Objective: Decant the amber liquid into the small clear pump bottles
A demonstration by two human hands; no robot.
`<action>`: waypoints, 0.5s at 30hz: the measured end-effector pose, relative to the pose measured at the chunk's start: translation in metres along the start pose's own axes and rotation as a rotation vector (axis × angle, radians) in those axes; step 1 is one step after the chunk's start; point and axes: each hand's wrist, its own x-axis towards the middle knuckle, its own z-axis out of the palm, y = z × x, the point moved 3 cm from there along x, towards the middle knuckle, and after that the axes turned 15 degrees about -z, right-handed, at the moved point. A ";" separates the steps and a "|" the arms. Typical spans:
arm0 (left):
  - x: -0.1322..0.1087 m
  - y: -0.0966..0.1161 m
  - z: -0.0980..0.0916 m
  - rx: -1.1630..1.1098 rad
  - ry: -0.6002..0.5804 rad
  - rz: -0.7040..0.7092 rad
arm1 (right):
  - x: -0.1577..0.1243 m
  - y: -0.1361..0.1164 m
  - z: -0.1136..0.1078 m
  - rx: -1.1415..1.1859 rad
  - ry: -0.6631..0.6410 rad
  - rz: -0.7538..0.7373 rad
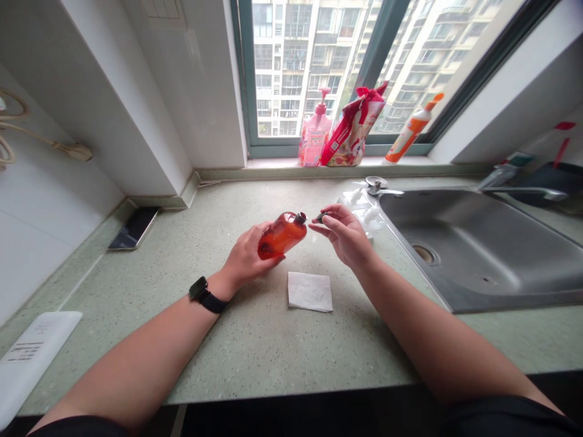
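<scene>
While the left hand (249, 252) grips the tilted, open bottle (286, 233) and the right hand (348, 237) pinches a dark cap (322, 217), overtipping might spill any contents.

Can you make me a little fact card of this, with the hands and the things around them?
Left hand: holds the red-orange bottle
Right hand: pinches a small dark piece, perhaps the cap
Bottle: tilted, mouth uncapped, pointing toward the right hand
Counter: folded white sheet, dark phone
Windowsill: pink pump bottle, red bag, orange-and-white bottle
Right side: steel sink
</scene>
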 end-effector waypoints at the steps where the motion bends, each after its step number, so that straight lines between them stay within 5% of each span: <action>1: 0.000 0.000 0.000 0.000 -0.003 0.012 | 0.000 0.000 -0.001 0.027 0.004 0.003; 8: 0.001 0.002 0.001 0.016 -0.034 0.042 | 0.002 0.001 -0.006 -0.034 -0.009 -0.038; 15: 0.000 0.006 -0.001 0.028 -0.046 0.024 | -0.006 -0.006 0.013 0.035 -0.065 -0.021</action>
